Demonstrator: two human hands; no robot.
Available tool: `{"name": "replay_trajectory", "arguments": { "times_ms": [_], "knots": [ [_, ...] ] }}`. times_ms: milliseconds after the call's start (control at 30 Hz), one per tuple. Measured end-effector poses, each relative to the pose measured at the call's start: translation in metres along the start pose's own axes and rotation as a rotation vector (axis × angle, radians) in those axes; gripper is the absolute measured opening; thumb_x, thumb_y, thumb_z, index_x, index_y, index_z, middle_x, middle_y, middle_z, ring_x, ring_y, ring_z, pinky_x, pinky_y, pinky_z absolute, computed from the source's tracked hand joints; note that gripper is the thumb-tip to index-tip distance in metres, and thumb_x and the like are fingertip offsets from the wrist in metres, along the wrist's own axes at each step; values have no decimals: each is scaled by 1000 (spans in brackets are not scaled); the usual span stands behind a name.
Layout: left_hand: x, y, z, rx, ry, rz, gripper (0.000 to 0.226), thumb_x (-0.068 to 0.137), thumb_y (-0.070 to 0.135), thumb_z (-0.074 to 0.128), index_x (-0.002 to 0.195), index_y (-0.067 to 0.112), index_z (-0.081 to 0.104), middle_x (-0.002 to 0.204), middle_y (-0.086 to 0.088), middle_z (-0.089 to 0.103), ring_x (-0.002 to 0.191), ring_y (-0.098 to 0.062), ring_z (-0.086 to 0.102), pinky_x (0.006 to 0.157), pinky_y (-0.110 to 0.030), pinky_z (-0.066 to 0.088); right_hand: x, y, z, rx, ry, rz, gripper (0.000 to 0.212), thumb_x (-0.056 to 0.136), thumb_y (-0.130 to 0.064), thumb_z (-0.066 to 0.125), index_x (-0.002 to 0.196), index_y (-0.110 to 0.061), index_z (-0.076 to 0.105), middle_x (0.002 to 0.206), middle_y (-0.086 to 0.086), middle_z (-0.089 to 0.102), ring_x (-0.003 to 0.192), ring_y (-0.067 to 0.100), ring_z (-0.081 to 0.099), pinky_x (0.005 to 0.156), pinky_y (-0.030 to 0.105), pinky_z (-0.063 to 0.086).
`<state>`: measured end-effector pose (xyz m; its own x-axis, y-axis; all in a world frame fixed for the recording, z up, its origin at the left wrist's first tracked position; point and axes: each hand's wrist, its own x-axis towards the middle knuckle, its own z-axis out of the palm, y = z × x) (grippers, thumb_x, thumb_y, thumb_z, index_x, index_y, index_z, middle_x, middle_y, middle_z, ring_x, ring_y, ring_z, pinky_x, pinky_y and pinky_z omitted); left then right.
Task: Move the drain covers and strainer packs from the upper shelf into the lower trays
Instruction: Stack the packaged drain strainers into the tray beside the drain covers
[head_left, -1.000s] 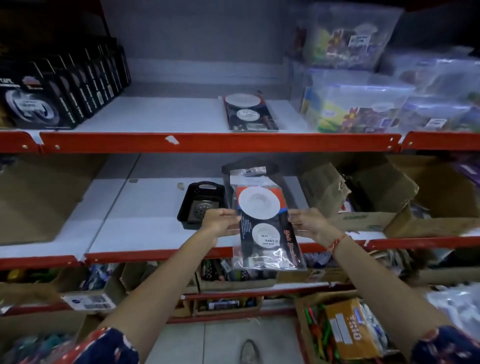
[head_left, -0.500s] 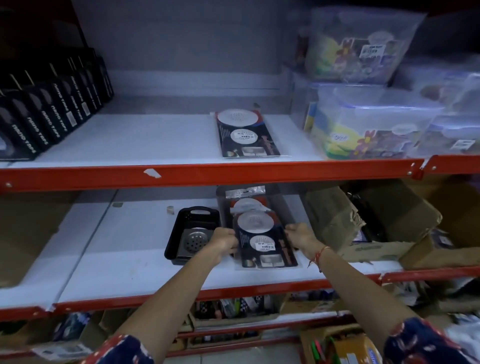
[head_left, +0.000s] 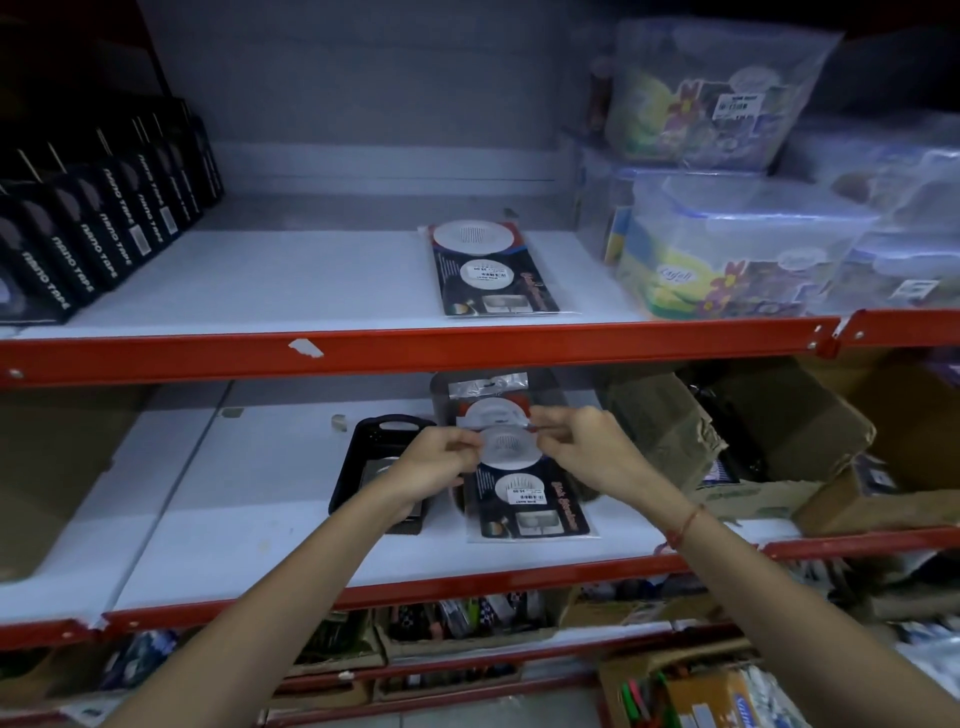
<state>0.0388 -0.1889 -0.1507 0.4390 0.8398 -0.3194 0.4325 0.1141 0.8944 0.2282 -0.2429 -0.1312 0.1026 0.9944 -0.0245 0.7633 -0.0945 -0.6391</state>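
Head view showed both hands, left hand (head_left: 439, 460) and right hand (head_left: 582, 447), pinching the light, floppy strainer pack (head_left: 524, 491) by its upper edges beside the black tray (head_left: 384, 467).

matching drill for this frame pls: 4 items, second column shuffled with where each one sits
Items:
1. strainer pack not being handled
2. strainer pack under both hands
3. black tray
4. nano tape boxes

Places:
A. upper shelf, far left, standing in a row
B. lower shelf, just left of the handled pack
C. upper shelf, middle, lying flat
D. lower shelf, middle, pinched at its top edge by the left hand and right hand

Pairs: 1-C, 2-D, 3-B, 4-A
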Motion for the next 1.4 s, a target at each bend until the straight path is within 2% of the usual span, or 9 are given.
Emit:
{"name": "replay_trajectory", "arguments": {
  "times_ms": [100, 333, 433, 700, 900, 1033, 1167, 1300, 1400],
  "knots": [
    [-24, 28, -10, -73, -62, 103, 27, 95, 12, 52, 120, 10, 61, 117, -5, 68, 104, -17, 67, 83, -22, 55, -16, -31, -26, 98, 134, -184, 34, 89, -16, 61, 124, -17, 63, 113, -7, 71, 98, 2, 68, 89, 16, 53],
    [-38, 94, -41, -213, 10, 319, 21, 94, 9, 52, 110, 5, 66, 100, -6, 74, 81, -13, 72, 75, -22, 60, 20, -60, -74, 344, 339, -243, 24, 87, -10, 63, 110, -12, 70, 93, 1, 76, 87, 13, 73, 87, 34, 58],
    [-17, 115, -61, -277, 155, 353, 22, 94, 3, 49, 108, 3, 65, 98, -8, 73, 83, -17, 71, 77, -23, 60, 51, -67, -86, 256, 409, -166, 24, 86, -15, 64, 110, -13, 71, 95, 1, 75, 84, 8, 69, 84, 12, 52],
    [67, 144, -96, -255, 504, 113, 13, 87, -4, 49, 91, 3, 59, 92, -13, 56, 85, -25, 52, 74, -31, 47, 161, -50, -96, 152, 490, 164, 23, 91, -6, 51, 104, -5, 70, 118, 13, 68, 114, 31, 61, 99, 33, 48],
    [90, 148, -95, -377, 487, 21, 23, 89, -15, 43, 75, 3, 39, 86, -21, 52, 83, -32, 58, 83, -41, 54, 186, -45, -94, -169, 318, 232, 33, 97, -9, 38, 118, -1, 61, 125, 16, 61, 117, 30, 58, 65, 24, 41],
    [93, 148, -90, -380, 459, 15, 20, 88, -14, 51, 72, -1, 48, 111, -28, 63, 106, -40, 63, 82, -41, 54, 196, -39, -96, 326, 285, 285, 35, 85, -5, 57, 119, 2, 61, 123, 21, 63, 114, 35, 61, 81, 35, 55],
    [85, 147, -93, -396, 468, 75, 23, 86, -12, 56, 68, 1, 50, 125, -33, 58, 87, -34, 62, 88, -43, 51, 169, -51, -105, 579, 267, 231, 37, 86, 7, 57, 123, 10, 56, 126, 27, 60, 101, 33, 66, 89, 39, 56],
    [66, 147, -98, -447, 423, 143, 13, 83, -13, 59, 87, 0, 57, 123, -29, 59, 94, -30, 60, 84, -36, 52, 140, -57, -108, 762, 291, 205, 37, 84, 19, 53, 120, 13, 54, 109, 27, 65, 65, 18, 60, 50, 20, 56],
    [48, 143, -95, -445, 378, 156, 38, 84, -11, 59, 121, -8, 52, 108, -21, 65, 88, -24, 62, 75, -31, 56, 120, -57, -112, 736, 284, 194, 36, 83, 18, 54, 118, 10, 57, 87, 15, 66, 67, 16, 63, 58, 22, 58]
  ]
}}
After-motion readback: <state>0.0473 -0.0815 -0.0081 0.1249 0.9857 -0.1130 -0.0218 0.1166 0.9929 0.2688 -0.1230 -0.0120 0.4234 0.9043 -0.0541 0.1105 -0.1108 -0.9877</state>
